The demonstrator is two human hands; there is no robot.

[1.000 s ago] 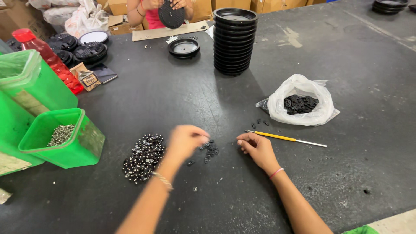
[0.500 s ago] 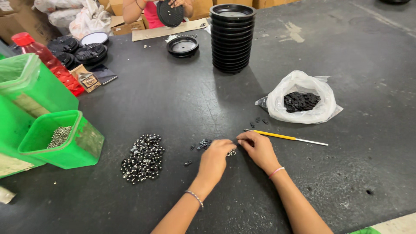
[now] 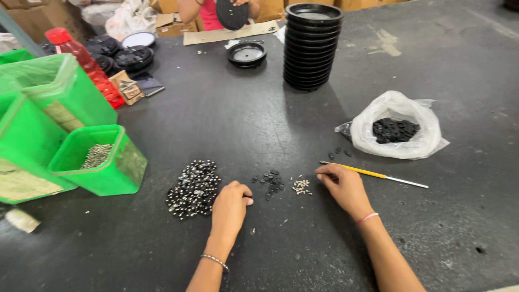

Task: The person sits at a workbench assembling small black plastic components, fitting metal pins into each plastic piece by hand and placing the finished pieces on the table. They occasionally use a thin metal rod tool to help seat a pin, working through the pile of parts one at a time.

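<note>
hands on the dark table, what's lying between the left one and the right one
In the head view, two small heaps lie between the left hand and right hand: a cluster of small black parts, then a smaller cluster of tiny pale metal pieces nearer the right hand.

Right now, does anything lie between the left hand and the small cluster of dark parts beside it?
Nothing visible does. Bare dark table separates the left hand from the small cluster of dark parts; the shiny bead pile sits on the hand's other side.
</note>
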